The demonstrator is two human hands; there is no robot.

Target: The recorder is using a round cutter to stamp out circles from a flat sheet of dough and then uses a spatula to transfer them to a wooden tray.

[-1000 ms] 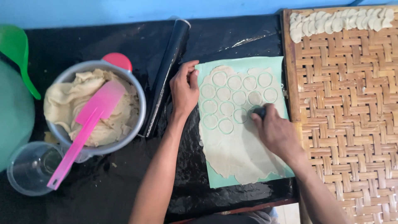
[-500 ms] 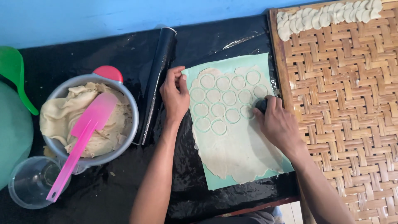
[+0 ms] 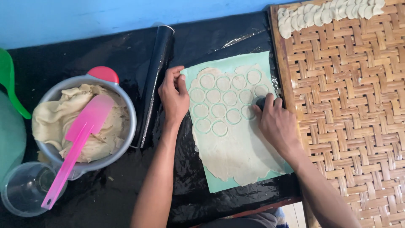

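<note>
Black plastic covers your worktop [image 3: 105,185]. Since a second ago your right hand [image 3: 276,122], fingers closed around a small dark cutter [image 3: 260,102], has worked down another row of the dough sheet [image 3: 236,143]; your left hand [image 3: 173,95] still pins the mint mat [image 3: 219,183]. Pale, thin dough carries over a dozen rings, its lower half uncut.

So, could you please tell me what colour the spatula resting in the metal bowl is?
Pink. The spatula lies across the dough in the metal bowl, seen in the head view.

13 cut rounds [image 3: 214,96], 1 bowl [image 3: 126,126], 1 spatula [image 3: 80,135], 2 hands [image 3: 174,96].
</note>
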